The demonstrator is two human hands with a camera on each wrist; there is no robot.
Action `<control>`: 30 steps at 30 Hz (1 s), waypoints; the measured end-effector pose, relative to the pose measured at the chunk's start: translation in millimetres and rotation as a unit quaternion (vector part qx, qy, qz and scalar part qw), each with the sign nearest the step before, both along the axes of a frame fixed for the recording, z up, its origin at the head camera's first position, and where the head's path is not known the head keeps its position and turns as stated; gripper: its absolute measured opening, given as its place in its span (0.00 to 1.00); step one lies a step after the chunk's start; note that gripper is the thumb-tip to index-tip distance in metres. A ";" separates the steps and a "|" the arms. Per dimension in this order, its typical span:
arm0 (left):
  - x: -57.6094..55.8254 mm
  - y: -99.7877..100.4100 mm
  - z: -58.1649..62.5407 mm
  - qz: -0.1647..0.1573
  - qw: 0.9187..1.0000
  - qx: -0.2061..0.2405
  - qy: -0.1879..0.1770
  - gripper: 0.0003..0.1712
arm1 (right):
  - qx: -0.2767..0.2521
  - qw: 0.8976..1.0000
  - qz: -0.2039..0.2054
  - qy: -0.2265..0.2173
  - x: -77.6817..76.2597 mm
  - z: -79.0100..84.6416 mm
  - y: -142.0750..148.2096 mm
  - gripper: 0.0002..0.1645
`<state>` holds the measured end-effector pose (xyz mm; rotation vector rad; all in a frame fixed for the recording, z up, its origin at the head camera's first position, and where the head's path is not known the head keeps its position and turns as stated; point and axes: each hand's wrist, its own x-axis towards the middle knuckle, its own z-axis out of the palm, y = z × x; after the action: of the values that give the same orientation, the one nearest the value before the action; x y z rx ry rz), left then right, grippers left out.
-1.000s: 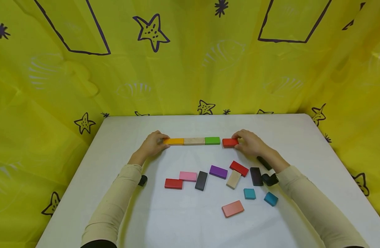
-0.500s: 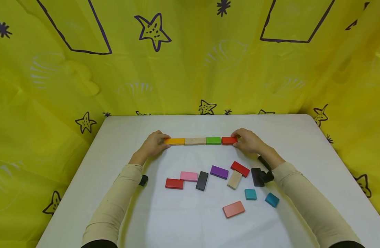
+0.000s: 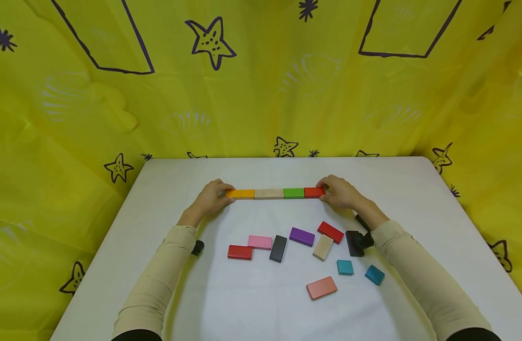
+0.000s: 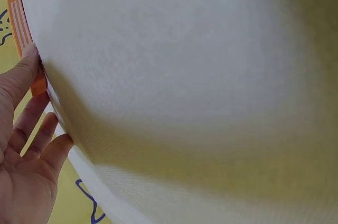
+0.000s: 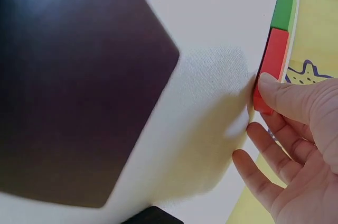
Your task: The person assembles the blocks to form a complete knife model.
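Note:
Toward the back of the white table, a row of blocks runs left to right: an orange block (image 3: 243, 194), a beige block (image 3: 269, 194), a green block (image 3: 294, 193) and a red block (image 3: 314, 192), set end to end. The left hand (image 3: 211, 197) pinches the orange block at the row's left end; in the left wrist view the thumb lies along its side (image 4: 39, 84). At the other end the right hand (image 3: 340, 192) pinches the red block between thumb and fingers, its other fingers spread near the tabletop in the right wrist view.
Loose blocks lie nearer the front: red (image 3: 240, 252), pink (image 3: 260, 242), dark grey (image 3: 278, 248), purple (image 3: 302, 237), beige (image 3: 322, 247) touching another red (image 3: 331, 232), black (image 3: 354, 243), teal (image 3: 345, 267), blue (image 3: 374, 274) and salmon (image 3: 322, 288). A yellow patterned curtain (image 3: 261, 94) surrounds the table (image 3: 243, 303).
The right hand has moved the red block left and slightly back, closing the gap to the green block. The left hand has stayed at the orange block.

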<state>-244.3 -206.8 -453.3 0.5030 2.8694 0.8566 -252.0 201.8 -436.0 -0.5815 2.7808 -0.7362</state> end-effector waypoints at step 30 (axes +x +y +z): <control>1.0 1.0 2.4 -0.001 1.000 -0.002 -0.004 0.20 | 0.012 1.000 0.003 -0.013 2.3 3.2 -0.3 0.28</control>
<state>-243.4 -205.8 -450.8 0.5009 2.8632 0.8518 -249.7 201.5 -432.7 -0.5723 2.7589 -0.7034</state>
